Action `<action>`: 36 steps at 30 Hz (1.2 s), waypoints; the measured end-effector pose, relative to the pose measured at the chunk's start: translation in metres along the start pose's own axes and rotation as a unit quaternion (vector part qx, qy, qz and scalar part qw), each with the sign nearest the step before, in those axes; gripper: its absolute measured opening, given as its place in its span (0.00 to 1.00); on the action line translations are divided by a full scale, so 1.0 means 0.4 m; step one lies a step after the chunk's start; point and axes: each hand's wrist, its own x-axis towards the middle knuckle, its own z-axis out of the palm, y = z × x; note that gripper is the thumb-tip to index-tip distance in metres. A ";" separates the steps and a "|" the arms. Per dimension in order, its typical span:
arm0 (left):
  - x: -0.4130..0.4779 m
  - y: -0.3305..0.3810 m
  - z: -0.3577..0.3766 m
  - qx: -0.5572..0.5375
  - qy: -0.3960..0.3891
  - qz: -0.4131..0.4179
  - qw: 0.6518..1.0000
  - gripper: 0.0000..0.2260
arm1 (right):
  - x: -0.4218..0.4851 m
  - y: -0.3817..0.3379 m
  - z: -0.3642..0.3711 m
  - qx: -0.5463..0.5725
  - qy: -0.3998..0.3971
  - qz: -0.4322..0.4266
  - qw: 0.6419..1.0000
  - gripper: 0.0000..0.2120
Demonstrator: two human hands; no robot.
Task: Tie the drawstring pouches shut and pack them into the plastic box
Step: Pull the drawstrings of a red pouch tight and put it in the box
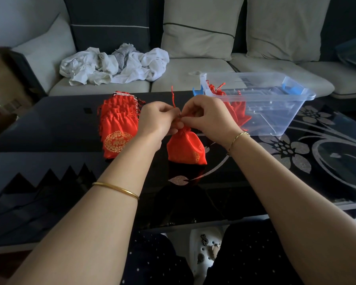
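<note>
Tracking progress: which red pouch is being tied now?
The single pouch between the stack and the plastic box: left hand and right hand pinch its drawstring. The others lie untouched.

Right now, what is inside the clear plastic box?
Red pouches lie at the left end of the plastic box, cords poking over its rim. The right hand covers part of them, so their number cannot be told.
</note>
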 end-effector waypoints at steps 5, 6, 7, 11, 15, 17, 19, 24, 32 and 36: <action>-0.001 0.003 -0.008 -0.007 0.010 -0.004 1.000 0.07 | 0.006 -0.010 0.006 -0.125 -0.003 -0.066 0.990 0.06; 0.000 0.003 -0.008 -0.010 0.011 -0.003 1.000 0.08 | 0.008 -0.011 0.008 -0.140 -0.006 -0.070 0.988 0.06; 0.000 0.005 -0.007 -0.013 0.014 -0.001 1.000 0.08 | 0.008 -0.014 0.011 -0.147 -0.006 -0.067 0.987 0.07; 0.010 0.008 -0.008 -0.023 0.058 0.019 0.998 0.04 | 0.008 -0.017 0.020 -0.053 0.003 0.056 0.997 0.07; 0.012 0.010 -0.020 0.075 0.070 0.119 0.988 0.07 | 0.004 -0.005 0.009 0.209 -0.006 0.246 0.946 0.06; -0.002 0.012 -0.015 0.160 0.029 0.183 0.970 0.07 | 0.006 -0.001 0.005 0.303 0.003 0.295 0.906 0.10; -0.006 0.006 -0.006 0.219 0.023 0.215 0.951 0.05 | 0.007 -0.001 0.001 0.365 0.002 0.329 0.871 0.11; 0.005 -0.009 0.003 0.267 0.038 0.243 0.932 0.06 | 0.008 0.002 -0.012 0.451 -0.037 0.376 0.809 0.09; 0.013 -0.015 0.005 0.254 0.017 0.242 0.936 0.03 | 0.002 0.014 -0.022 0.408 -0.018 0.335 0.849 0.07; 0.019 -0.013 -0.005 0.237 0.028 0.207 0.949 0.03 | 0.008 0.051 -0.042 0.190 0.049 0.299 0.934 0.04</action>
